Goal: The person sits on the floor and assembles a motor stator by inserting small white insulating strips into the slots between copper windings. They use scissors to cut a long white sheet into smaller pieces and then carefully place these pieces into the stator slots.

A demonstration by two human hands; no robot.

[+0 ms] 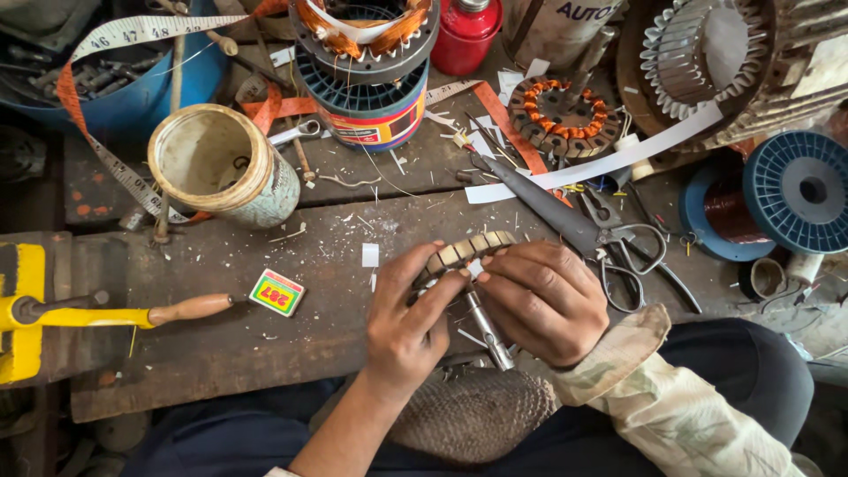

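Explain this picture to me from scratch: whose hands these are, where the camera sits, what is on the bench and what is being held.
There is no machine here. The one picture comes from a camera worn on a person's head, looking down at their own two bare hands over a worn wooden workbench. The left hand and the right hand together hold a small slotted motor rotor with a metal shaft. On the bench lie scissors, a matchbox, an open tin can, a measuring tape, a stator wound with copper wire, and spools of copper wire. At far left sits a yellow tool with a wooden handle.
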